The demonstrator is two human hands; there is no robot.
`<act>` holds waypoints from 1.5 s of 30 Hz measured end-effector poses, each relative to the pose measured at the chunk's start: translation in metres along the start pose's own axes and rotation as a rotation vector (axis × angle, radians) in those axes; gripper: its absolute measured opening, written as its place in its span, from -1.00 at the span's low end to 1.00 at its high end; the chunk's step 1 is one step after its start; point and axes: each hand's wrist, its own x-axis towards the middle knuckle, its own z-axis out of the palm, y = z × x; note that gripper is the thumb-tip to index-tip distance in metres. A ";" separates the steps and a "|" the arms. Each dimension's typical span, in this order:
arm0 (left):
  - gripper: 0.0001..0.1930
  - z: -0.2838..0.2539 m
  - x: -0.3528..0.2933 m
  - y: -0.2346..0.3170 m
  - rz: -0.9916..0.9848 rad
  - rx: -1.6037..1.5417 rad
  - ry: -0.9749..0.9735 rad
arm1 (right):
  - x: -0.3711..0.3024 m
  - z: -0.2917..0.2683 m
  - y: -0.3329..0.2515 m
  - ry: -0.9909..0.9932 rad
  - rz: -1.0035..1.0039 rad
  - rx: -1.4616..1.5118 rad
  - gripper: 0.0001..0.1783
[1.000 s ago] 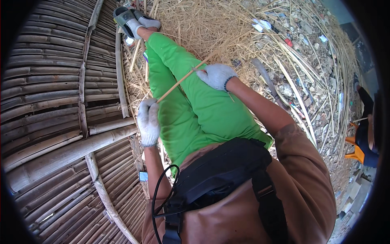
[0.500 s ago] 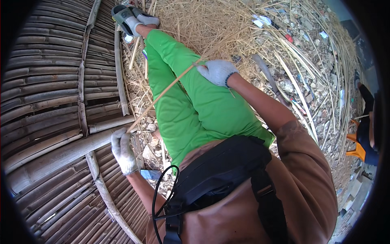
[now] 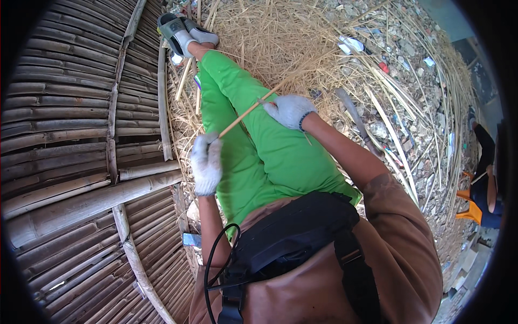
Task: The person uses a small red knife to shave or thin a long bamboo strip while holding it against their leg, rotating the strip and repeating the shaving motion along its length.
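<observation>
A thin tan bamboo strip [image 3: 243,117] slants across my green-trousered legs. My left hand [image 3: 206,166], in a whitish knitted glove, is closed around its near end, over the edge of my left thigh. My right hand [image 3: 290,112], gloved alike, rests on my right thigh with its fingers closed at the strip, which runs on past the fingertips toward the straw. A small grey tip shows at those fingertips and a thin end pokes out below the palm. What tool this is, I cannot make out.
A bamboo slat platform [image 3: 59,135] fills the left side. Loose straw [image 3: 270,38] and rubble spread ahead. A long grey blade-like tool [image 3: 353,114] lies right of my right hand. Beside my left forearm is a flat bluish object [image 3: 192,240]. Another person sits by an orange stool [image 3: 469,208].
My left hand has moved up and right, closer to my right hand, so less of the strip spans between them. My right hand stays nearly in place on the thigh.
</observation>
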 end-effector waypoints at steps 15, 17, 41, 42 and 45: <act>-0.90 -0.145 -0.097 0.000 -0.068 0.114 0.194 | 0.001 0.002 0.003 0.015 -0.024 0.011 -0.20; -0.91 -0.133 -0.088 -0.008 -0.094 0.045 0.180 | -0.005 -0.005 -0.004 -0.011 -0.010 0.005 -0.21; -0.68 -0.084 -0.052 0.003 0.196 0.398 0.222 | 0.003 0.003 -0.004 -0.046 -0.004 -0.045 -0.16; -0.68 -0.095 -0.056 0.001 0.234 0.382 0.230 | 0.002 0.002 -0.004 -0.047 0.000 -0.044 -0.16; -0.73 -0.134 -0.079 -0.008 0.242 0.295 0.259 | -0.001 -0.002 -0.014 -0.048 -0.002 -0.044 -0.17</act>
